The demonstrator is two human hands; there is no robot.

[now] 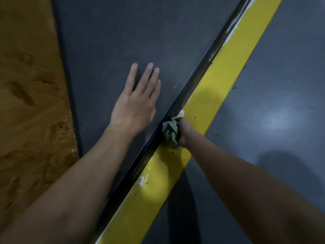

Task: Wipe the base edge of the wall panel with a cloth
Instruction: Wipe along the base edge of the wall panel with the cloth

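— How many hands do you see?
— Two. The left hand [135, 106] lies flat on the one dark wall panel [123, 41], fingers straight and spread.
— And the other one?
— The right hand [185, 132] squeezes one green cloth [169, 132], all bunched up. The cloth sits right at the panel's base edge [198, 76], touching the one yellow stripe [228, 59] on the floor [281, 85].

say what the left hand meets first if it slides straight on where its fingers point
The way looks free: the left hand lies flat on the wall panel, fingers pointing over bare panel up to the picture's edge, likely missing the base edge.
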